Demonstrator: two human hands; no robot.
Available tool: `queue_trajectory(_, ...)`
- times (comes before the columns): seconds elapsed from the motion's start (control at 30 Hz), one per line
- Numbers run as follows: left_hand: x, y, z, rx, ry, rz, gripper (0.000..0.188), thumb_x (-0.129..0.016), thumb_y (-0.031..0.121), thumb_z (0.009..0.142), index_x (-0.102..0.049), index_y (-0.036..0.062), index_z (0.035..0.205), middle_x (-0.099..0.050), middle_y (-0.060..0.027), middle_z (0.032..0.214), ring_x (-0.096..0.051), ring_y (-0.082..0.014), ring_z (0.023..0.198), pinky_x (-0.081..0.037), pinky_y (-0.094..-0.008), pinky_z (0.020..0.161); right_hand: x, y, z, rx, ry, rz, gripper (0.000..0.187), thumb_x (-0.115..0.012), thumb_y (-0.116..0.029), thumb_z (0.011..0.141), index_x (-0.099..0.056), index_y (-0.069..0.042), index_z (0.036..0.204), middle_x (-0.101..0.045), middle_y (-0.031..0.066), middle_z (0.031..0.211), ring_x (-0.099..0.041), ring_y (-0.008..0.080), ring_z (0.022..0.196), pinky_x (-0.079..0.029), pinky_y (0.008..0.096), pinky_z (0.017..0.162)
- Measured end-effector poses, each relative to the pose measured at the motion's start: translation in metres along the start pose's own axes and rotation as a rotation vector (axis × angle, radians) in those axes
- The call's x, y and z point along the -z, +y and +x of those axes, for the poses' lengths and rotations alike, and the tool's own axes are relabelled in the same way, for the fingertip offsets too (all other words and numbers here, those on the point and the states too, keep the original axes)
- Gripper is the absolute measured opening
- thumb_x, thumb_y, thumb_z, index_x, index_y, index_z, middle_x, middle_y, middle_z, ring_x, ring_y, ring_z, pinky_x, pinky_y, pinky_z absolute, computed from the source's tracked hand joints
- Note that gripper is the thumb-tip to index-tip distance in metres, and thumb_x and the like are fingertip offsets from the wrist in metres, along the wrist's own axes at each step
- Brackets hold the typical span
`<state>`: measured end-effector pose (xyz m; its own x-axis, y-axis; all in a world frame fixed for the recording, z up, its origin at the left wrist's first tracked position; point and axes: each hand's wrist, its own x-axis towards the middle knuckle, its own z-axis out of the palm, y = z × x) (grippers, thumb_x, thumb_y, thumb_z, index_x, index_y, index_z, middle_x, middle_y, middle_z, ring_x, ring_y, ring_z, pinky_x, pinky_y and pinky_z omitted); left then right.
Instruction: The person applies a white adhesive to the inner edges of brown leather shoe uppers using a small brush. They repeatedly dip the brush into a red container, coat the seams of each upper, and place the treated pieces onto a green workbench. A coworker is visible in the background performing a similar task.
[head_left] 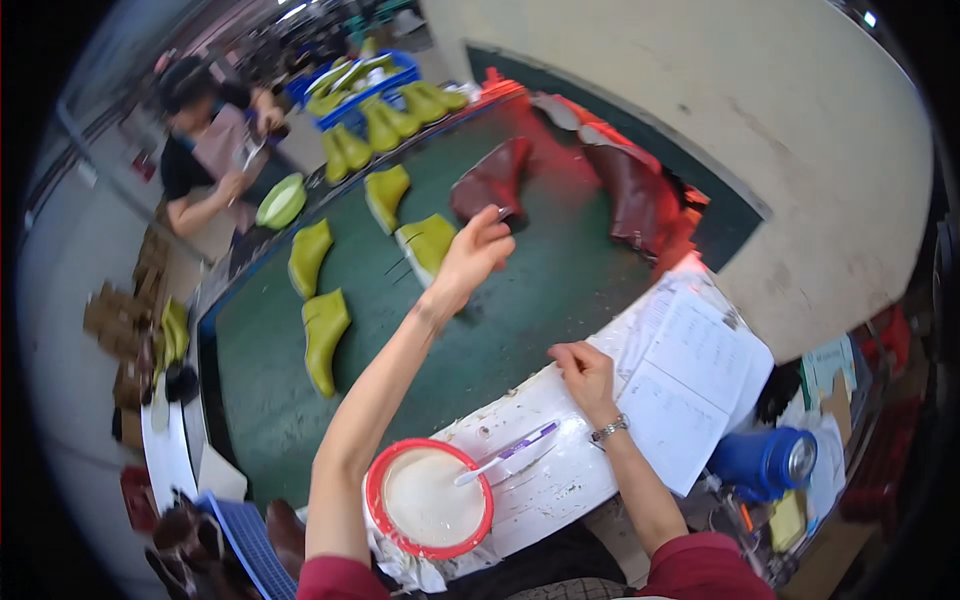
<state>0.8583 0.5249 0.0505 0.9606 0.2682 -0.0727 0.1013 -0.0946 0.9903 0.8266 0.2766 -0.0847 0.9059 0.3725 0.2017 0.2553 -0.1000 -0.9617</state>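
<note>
My left hand (476, 256) reaches over the green belt, fingers bent and apart, holding nothing that I can see. Its fingertips are at the lower edge of a dark red boot upper (490, 182); whether they touch is unclear. Beneath the wrist lies a yellow-green boot upper (424, 247). My right hand (585, 375) is closed loosely above the near edge of the belt, beside the white board, with nothing visible in it. A red-rimmed bowl (373, 492) of whitish liquid stands in front of me. A white and purple toothbrush (515, 448) rests with one end on its rim.
More yellow-green uppers (325, 335) lie along the belt's left side. A taller dark red boot piece (628, 200) sits under reddish light at the right. An open notebook (690, 365) and a blue flask (765, 460) are near my right arm. Another person (205, 150) works across the belt.
</note>
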Motion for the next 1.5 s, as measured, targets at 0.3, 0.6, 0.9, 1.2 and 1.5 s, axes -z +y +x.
queue_trajectory(0.3, -0.157, 0.214, -0.239, -0.725, -0.84, -0.26, 0.027, -0.055, 0.01, 0.1, -0.071, -0.0008, 0.081, -0.069, -0.0323, 0.103, -0.069, -0.0433, 0.09, -0.055, -0.0549, 0.085, -0.015, 0.026, 0.012, 0.109, -0.003, -0.135, 0.022, -0.07, -0.025, 0.096, -0.076, -0.004, 0.092, -0.074, 0.0144, 0.086, -0.071, 0.0202, 0.076, -0.054, 0.0371, 0.068)
queue_trajectory(0.6, -0.226, 0.27, -0.443, 0.015, -0.992, -1.179, 0.067, -0.046, 0.06, 0.094, -0.069, 0.0026, 0.07, -0.063, -0.0239, 0.096, -0.061, -0.0213, 0.064, -0.05, -0.0297, 0.061, -0.002, -0.048, -0.09, 0.183, 0.169, 0.127, 0.02, -0.069, -0.019, 0.098, -0.078, -0.001, 0.102, -0.076, 0.0091, 0.086, -0.064, 0.0129, 0.067, -0.051, 0.0286, 0.062)
queue_trajectory(0.9, -0.218, 0.298, -0.517, -0.084, -0.89, -0.918, 0.063, -0.049, 0.058, 0.093, -0.061, 0.0051, 0.061, -0.06, -0.0194, 0.089, -0.049, -0.0145, 0.06, -0.039, -0.0249, 0.054, 0.007, -0.031, -0.156, -0.019, 0.231, 0.017, 0.02, -0.07, -0.02, 0.097, -0.077, -0.002, 0.095, -0.067, 0.0128, 0.07, -0.06, 0.015, 0.06, -0.047, 0.0326, 0.057)
queue_trajectory(1.2, -0.195, 0.215, -0.449, -1.554, -0.717, -1.174, 0.032, -0.063, 0.027, 0.104, -0.078, -0.0006, 0.099, -0.053, -0.0202, 0.121, -0.059, -0.0243, 0.092, -0.051, -0.034, 0.08, 0.003, 0.02, -0.147, 0.161, 0.051, -0.321, 0.016, -0.064, -0.012, 0.098, -0.075, 0.0, 0.1, -0.076, 0.011, 0.094, -0.068, 0.021, 0.085, -0.054, 0.0361, 0.08)
queue_trajectory(1.5, -0.05, 0.195, -0.54, -1.937, 0.048, -1.048, 0.028, -0.065, 0.002, 0.099, -0.06, -0.0227, 0.111, -0.069, -0.0243, 0.094, -0.054, -0.0122, 0.048, -0.041, -0.0261, 0.038, 0.022, 0.072, -0.113, 0.072, 0.06, -0.035, 0.03, -0.055, -0.021, 0.102, -0.071, 0.004, 0.099, -0.064, 0.0054, 0.081, -0.05, 0.013, 0.065, -0.042, 0.0288, 0.055)
